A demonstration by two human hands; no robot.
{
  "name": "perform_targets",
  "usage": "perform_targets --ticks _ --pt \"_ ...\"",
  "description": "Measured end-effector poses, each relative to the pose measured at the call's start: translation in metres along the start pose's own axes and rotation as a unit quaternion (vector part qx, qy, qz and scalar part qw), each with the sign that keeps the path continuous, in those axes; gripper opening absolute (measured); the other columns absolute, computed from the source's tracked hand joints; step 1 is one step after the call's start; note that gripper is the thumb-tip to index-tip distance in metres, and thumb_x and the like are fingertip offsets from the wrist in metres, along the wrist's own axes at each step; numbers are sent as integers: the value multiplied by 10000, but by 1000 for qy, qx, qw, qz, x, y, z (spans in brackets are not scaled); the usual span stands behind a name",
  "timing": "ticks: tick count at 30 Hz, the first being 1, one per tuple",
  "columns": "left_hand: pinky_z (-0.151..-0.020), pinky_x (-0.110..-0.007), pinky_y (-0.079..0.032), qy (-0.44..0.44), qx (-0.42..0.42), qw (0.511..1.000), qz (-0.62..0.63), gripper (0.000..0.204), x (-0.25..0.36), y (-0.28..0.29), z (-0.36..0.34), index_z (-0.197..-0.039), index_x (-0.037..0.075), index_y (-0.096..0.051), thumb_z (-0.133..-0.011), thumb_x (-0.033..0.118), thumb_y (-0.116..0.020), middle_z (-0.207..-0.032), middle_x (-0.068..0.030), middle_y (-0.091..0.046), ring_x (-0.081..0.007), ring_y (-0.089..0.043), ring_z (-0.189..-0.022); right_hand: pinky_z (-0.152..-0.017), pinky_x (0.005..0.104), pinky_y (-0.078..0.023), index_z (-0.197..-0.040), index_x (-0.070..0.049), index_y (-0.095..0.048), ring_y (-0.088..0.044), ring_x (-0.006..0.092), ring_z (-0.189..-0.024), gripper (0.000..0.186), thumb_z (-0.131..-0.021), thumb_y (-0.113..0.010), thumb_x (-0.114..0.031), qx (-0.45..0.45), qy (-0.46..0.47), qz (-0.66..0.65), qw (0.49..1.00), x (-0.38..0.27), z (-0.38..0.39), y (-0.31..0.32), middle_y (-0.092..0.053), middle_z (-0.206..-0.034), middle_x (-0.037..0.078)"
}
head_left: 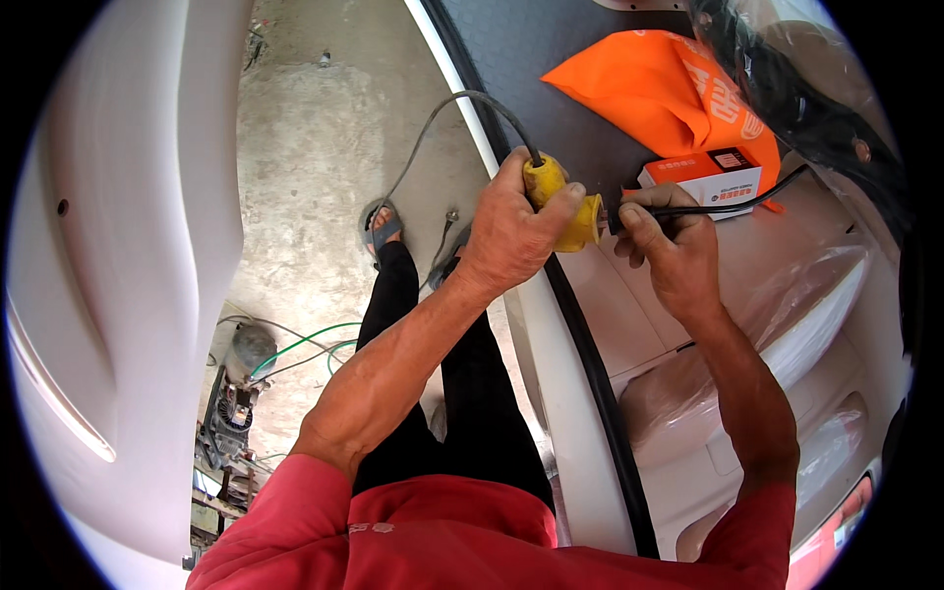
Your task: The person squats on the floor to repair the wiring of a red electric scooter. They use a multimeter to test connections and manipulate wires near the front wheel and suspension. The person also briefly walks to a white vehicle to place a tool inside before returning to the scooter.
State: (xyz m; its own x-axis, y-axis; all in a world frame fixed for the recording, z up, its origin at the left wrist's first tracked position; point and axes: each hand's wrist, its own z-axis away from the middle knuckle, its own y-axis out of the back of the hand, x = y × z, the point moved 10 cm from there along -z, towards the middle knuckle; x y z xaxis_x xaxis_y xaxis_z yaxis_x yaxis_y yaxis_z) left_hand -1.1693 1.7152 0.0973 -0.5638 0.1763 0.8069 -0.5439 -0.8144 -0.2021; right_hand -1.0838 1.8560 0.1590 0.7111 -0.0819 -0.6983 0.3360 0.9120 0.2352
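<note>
My left hand (pixel 513 224) is wrapped round a yellow cable socket (pixel 578 224), its thumb along the top. A dark cable (pixel 430 124) leaves the socket's upper end and loops down toward the floor on the left. Between the thumb and fingers of my right hand (pixel 678 254) is a black plug (pixel 616 217), held up against the socket's open mouth. How deep its prongs sit cannot be made out. From the plug a black cord (pixel 739 206) runs off to the right, passing in front of a white and orange box (pixel 706 183).
An orange bag (pixel 644 87) lies on the grey mat (pixel 531 44) inside the vehicle, near plastic-wrapped trim (pixel 787 324). The black-sealed door sill (pixel 580 364) runs beside me. At left stand a white door panel (pixel 147 197) and a compressor-like machine (pixel 236 408) with a green hose (pixel 305 339).
</note>
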Motion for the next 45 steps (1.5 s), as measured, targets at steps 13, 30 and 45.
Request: perform_targets --ticks 13,30,45 --pt "-634 -380 -483 -6 -12 988 -156 449 27 -25 -8 -999 -101 -506 -836 295 -640 -746 -205 -566 -263 -591 -660 -527 207 -451 -952 -16 -593 -598 89 -631 159 -916 -646 -162 25 -11 -79 996 17 1 19 -618 -793 44" --pt "-847 -320 -468 46 -32 997 -53 444 -49 -24 -45 -1177 -24 -530 -887 303 -606 -1053 -138 -592 -184 -581 -961 -530 229 -424 -917 -10 -629 -554 86 -619 257 -904 -608 -266 78 -65 -32 994 56 -43 31 -621 -726 41" --pt "-651 -257 -475 197 26 974 -104 236 -127 164 85 -1051 2 -604 -903 185 -581 -852 -46 -614 -121 -599 -750 -614 291 -493 -1029 -34 -681 -627 134 -673 321 -868 -613 -303 180 -134 132 966 162 -76 97 -674 -820 81"
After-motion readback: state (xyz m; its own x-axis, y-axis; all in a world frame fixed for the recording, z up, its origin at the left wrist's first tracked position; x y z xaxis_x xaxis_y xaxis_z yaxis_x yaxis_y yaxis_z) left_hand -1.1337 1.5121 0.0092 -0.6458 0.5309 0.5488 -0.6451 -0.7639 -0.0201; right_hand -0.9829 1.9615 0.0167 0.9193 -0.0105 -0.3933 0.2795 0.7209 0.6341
